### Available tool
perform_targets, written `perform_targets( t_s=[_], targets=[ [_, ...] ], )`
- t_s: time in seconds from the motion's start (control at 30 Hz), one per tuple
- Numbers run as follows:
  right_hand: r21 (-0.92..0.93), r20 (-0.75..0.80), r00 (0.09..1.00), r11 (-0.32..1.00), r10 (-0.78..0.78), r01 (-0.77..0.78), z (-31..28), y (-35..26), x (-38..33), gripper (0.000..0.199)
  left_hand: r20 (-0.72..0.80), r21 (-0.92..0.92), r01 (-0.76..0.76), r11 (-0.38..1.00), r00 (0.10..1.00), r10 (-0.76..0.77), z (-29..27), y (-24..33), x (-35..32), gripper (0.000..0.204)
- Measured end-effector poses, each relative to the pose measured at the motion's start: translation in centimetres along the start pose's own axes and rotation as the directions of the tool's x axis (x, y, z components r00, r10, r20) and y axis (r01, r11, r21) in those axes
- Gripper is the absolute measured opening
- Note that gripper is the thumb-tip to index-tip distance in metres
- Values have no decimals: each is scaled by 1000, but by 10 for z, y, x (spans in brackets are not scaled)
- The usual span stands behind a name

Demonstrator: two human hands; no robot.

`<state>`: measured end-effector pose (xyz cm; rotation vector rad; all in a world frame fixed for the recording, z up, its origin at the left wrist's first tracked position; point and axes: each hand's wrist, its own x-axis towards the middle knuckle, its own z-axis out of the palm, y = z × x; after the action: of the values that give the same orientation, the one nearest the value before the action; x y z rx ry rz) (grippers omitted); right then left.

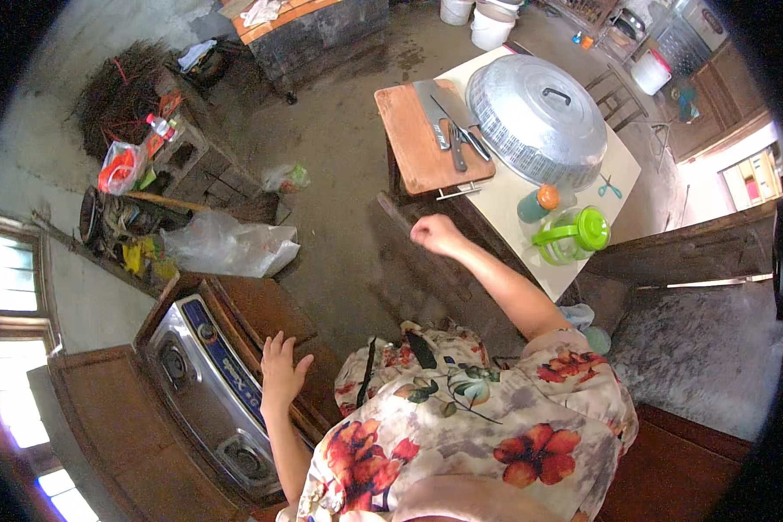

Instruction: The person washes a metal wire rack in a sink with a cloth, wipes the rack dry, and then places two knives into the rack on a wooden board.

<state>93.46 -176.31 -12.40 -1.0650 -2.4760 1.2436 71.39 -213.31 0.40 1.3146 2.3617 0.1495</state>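
Overhead, in the head view, my left hand (283,374) spreads its fingers, gripping nothing visible, over the wooden edge beside a gas stove (204,400); I cannot tell whether the palm presses down. My right hand (438,237) is loosely curled beside the table (574,270), with nothing visible in it.

The metal stove looks rigid, heavy and smooth; shifting it would likely call for both hands under its ends, while its front knob (206,332) suits finger and thumb. It sits just left of my left hand.

Ahead of my right hand, slightly to its left and apart from it, a wooden chopping board (404,152) lies at the table's corner. It should prove stiff and moderately weighty, best held by opposite edges once cleared. Across it rest a broad-bladed cleaver (428,96) and a dark-handled knife (458,155), hard, sharp tools to take by their handles.

Farther right, the domed metal lid (531,113) looks thin and slick, its top handle the natural hold.
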Motion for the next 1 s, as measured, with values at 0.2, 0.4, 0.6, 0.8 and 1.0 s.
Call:
perform_targets(
  t_s=[0.2,0.4,0.6,0.8,1.0],
  targets=[
    [-127,-323,939,978,116,-165,-44,73,85,9,120,-115,-38,993,991,52,-9,-47,72,47],
    [-372,-481,818,771,317,-518,-109,108,127,11,31,-400,-132,907,987,158,-18,-1,220,32],
    [-555,-473,854,680,216,-479,-128,158,149,32,288,-632,-92,769,894,344,4,114,335,28],
    [-473,-307,830,682,465,-557,-163,140,158,60,571,-760,317,568,743,349,16,201,393,27],
    [-79,-395,836,893,380,-443,-176,104,155,65,591,-801,459,383,708,387,48,250,440,33]
  ],
)
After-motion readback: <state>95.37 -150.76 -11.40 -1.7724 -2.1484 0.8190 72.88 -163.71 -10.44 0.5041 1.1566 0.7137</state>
